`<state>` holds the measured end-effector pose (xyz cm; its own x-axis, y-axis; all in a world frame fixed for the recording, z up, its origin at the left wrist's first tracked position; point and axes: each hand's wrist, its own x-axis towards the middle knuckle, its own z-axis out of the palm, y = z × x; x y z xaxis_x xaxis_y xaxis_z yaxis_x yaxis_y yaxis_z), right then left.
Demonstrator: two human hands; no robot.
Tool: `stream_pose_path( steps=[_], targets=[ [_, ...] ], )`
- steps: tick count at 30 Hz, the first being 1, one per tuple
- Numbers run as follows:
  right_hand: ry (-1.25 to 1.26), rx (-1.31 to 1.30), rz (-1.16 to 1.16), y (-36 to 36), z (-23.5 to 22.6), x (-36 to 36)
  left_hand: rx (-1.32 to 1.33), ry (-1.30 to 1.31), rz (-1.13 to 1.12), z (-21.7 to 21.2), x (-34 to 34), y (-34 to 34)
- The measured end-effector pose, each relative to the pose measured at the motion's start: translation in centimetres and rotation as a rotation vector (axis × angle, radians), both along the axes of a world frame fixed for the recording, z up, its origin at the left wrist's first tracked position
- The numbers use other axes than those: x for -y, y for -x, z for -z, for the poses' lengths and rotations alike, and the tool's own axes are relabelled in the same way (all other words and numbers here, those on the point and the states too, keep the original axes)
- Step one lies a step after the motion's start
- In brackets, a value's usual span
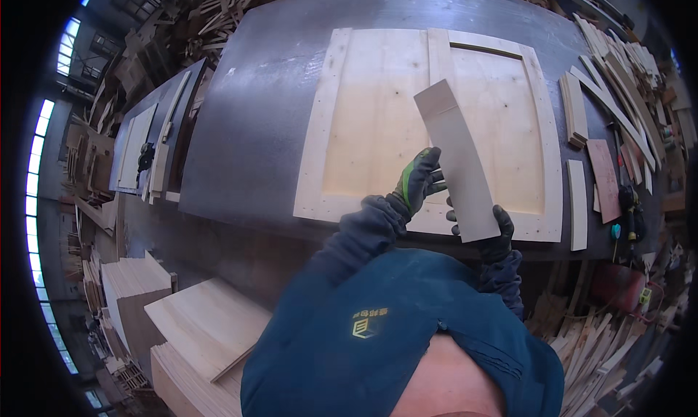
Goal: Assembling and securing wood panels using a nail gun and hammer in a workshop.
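Note:
My right hand (499,237), in a dark glove, grips the lower end of a flat wooden board (461,162); its fingers show on one side of the board and its thumb on the other. The board is held up, tilted, above a framed wooden panel (378,119). My left hand (420,178), in a dark and green glove, is beside the board's left edge, with its fingers apart and a little bent. Whether its fingertips touch the board I cannot tell. The panel lies on a dark worktable (254,126) and has raised strips along its edges and middle.
Wood strips (574,111) and a reddish board (603,177) lie on the table's right side, near a dark and yellow power tool (631,212). Stacked plywood sheets (207,326) stand at the lower left. A smaller table (125,155) is at the left; scrap wood (218,17) is piled behind.

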<state>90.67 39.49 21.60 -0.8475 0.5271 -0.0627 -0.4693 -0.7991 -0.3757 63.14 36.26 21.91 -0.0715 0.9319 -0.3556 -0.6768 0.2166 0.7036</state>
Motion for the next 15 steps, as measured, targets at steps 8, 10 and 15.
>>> stream_pose_path(
  steps=[8, 10, 15],
  targets=[
    [-0.407, 0.567, -0.197, 7.7, -2.2, -1.5, -0.172, 0.296, -0.390, 10.2, -0.4, 14.7],
    [-0.586, 0.671, -0.154, 11.6, -3.4, -6.1, -0.725, 0.216, -0.375, 15.5, -0.7, 20.6],
    [-0.806, 0.973, -0.177, 19.3, -2.1, -24.6, -1.385, 0.167, -0.280, 21.3, -4.7, 24.7]
  ],
)
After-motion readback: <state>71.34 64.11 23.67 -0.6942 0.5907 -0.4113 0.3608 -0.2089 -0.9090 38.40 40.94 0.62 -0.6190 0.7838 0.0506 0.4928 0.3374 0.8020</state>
